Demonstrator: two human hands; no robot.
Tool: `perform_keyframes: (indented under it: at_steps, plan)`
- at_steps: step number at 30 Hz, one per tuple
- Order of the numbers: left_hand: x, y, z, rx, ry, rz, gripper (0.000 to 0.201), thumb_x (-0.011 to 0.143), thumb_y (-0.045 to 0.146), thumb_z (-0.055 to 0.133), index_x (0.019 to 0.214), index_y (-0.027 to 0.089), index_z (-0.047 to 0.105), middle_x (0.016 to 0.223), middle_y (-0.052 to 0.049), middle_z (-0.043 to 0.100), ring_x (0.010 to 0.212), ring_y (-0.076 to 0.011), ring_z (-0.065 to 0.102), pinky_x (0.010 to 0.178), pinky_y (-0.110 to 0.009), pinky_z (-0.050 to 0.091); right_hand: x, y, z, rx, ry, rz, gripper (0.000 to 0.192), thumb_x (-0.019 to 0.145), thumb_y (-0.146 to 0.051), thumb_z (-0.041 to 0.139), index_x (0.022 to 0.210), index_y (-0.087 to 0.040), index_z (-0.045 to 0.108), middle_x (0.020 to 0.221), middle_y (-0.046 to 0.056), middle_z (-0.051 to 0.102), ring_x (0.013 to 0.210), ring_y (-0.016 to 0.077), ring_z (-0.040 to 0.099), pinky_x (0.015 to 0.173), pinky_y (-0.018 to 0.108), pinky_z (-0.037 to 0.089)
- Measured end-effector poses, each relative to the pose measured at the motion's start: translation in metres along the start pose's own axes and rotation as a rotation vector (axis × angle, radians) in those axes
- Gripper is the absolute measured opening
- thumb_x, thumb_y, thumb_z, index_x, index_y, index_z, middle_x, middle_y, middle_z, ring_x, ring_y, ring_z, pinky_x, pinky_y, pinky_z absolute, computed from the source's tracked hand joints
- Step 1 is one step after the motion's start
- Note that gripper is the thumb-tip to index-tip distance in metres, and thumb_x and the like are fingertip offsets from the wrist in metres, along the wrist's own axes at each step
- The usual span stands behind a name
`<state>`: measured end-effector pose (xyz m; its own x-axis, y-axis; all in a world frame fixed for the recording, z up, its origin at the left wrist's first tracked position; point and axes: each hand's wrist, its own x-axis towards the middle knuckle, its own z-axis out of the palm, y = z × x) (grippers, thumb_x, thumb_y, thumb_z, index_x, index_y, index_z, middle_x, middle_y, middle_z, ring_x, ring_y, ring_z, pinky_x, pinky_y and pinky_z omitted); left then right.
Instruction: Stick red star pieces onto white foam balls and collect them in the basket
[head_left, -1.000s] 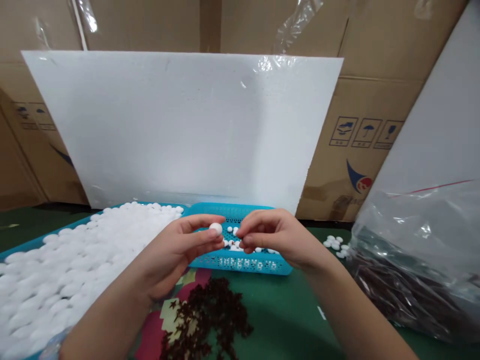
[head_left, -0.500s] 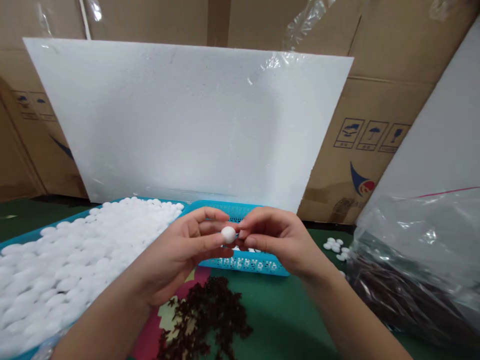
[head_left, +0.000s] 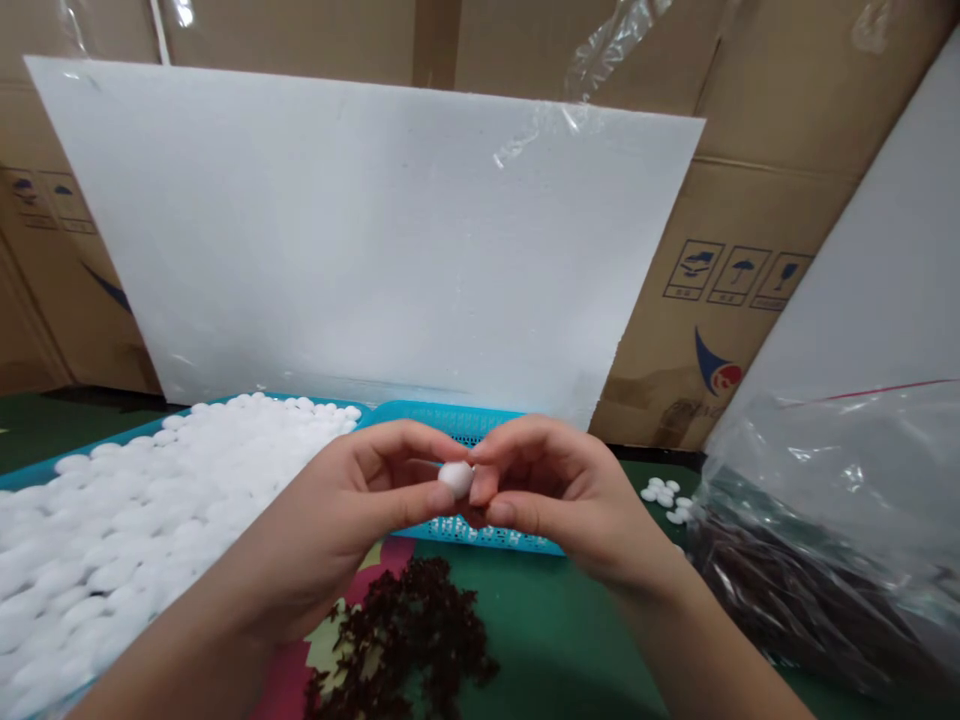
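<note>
A small white foam ball [head_left: 455, 477] is pinched between the fingertips of my left hand [head_left: 352, 510], just above a small blue perforated basket [head_left: 480, 535]. My right hand [head_left: 559, 495] meets it from the right, thumb and forefinger pressed against the ball. Whether those fingers hold something small of their own is hidden. Below my hands lies a heap of dark brown star-shaped pieces [head_left: 409, 640] on the green table.
A large blue tray [head_left: 30, 472] heaped with white balls [head_left: 127, 520] fills the left. A clear plastic bag [head_left: 832, 540] of dark pieces lies at the right, with a few loose white balls [head_left: 666, 495] beside it. A white foam board [head_left: 360, 230] leans on cardboard boxes [head_left: 750, 240] behind.
My hands have come together: the left hand carried the ball right, and the right hand's fingers now touch it. The view tilted slightly.
</note>
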<state>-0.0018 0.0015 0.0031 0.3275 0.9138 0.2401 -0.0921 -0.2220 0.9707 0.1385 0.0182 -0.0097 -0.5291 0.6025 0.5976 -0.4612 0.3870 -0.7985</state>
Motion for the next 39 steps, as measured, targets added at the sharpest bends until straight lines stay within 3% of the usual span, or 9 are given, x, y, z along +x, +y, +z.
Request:
perform_keyframes:
  at_steps: [10,23,39]
  plan:
    - [-0.002,0.0036,0.0016,0.043,0.041,0.019,0.009,0.057,0.014,0.055,0.055,0.023,0.056,0.052,0.008,0.059,0.053,-0.007,0.053,0.047,-0.013,0.04,0.0015,0.0049,-0.0004,0.03,0.039,-0.044,0.022,0.059,-0.002,0.051,0.07,-0.021,0.05,0.061,-0.007,0.052,0.055,0.0023,0.052,0.052,0.013,0.043]
    - [-0.0023,0.0052,0.0029,0.0,-0.051,0.126,0.012,0.059,0.008,0.053,0.057,0.02,0.055,0.056,0.008,0.059,0.054,-0.0031,0.053,0.049,-0.008,0.041,0.0016,0.0049,0.0009,0.083,0.052,-0.091,0.028,0.057,-0.001,0.052,0.074,-0.022,0.045,0.059,-0.006,0.051,0.053,0.0044,0.054,0.05,0.015,0.044]
    - [-0.0042,0.0031,0.0033,0.211,0.04,0.275,0.012,0.057,0.009,0.053,0.059,0.02,0.056,0.06,0.008,0.058,0.054,-0.0021,0.052,0.046,-0.006,0.04,0.0013,0.0055,0.0016,0.082,0.072,-0.104,0.028,0.058,-0.001,0.051,0.074,-0.021,0.043,0.057,-0.007,0.051,0.051,0.0044,0.053,0.049,0.015,0.044]
